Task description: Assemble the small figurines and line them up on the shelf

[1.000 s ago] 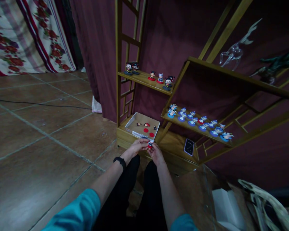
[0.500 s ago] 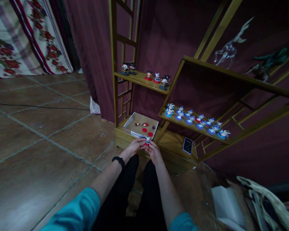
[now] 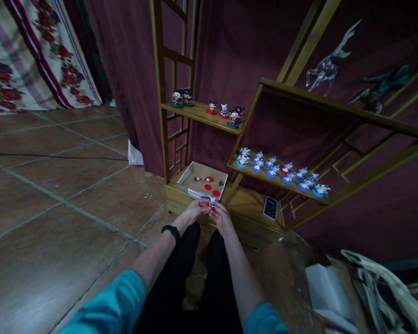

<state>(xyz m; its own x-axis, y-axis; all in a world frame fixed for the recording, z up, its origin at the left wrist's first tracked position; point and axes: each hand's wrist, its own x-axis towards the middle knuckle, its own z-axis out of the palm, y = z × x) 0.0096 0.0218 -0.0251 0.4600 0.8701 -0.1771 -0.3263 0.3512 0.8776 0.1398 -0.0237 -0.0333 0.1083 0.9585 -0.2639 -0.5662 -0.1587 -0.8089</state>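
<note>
Between my two hands is a small figurine with a pale head, dark-and-white body and red round base. My left hand pinches it from the left, fingers closed at its base. From the right, my right hand grips the same figurine with closed fingertips. Just beyond them a shallow cardboard box rests on the low shelf. Inside lie a few small figurine parts and two red discs.
Several figurines stand on the upper left shelf, and rows of blue-and-white ones on the middle shelf. A phone lies on the low shelf. A clear deer ornament and a dark green sculpture stand higher up. A white box sits at right.
The view has shifted slightly, so the shelves appear a little further left. Both hands keep their hold on the figurine, with almost no movement.
</note>
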